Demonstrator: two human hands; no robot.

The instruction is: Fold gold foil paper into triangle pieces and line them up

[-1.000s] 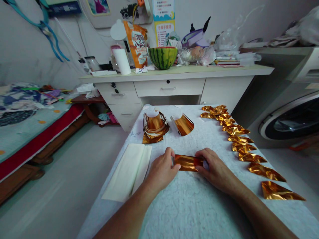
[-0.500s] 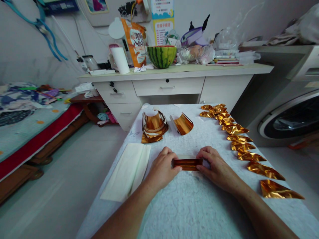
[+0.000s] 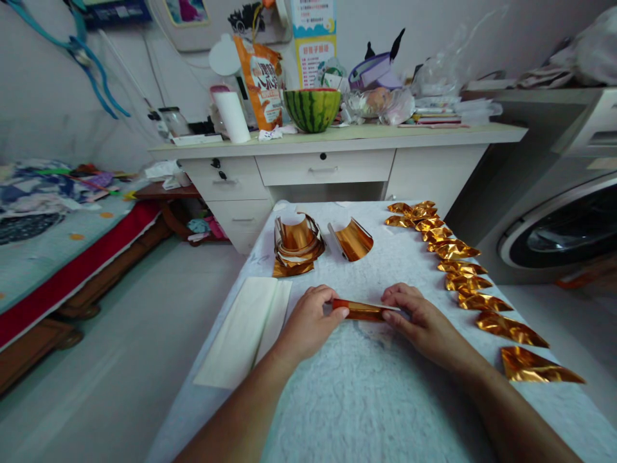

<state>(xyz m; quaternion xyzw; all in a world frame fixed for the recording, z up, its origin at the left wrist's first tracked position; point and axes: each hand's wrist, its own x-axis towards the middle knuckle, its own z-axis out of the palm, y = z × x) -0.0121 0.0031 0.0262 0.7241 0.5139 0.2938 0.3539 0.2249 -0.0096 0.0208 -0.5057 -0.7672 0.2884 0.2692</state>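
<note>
Currently pinches a folded gold foil strip (image 3: 361,312) at its left end with the left hand (image 3: 309,323), at its right end with the right hand (image 3: 420,321). Holds it over the pale cloth (image 3: 366,399), between white paper (image 3: 236,334) and a row of foil pieces (image 3: 466,281).

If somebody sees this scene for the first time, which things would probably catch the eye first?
Probably the row of shiny, pointed gold-foil pieces along the right side of the pale cloth-covered table, then the folded gold-foil strip held between the bare left hand and right hand. Behind, what looks like a green-striped watermelon half on the white desk also stands out.
</note>
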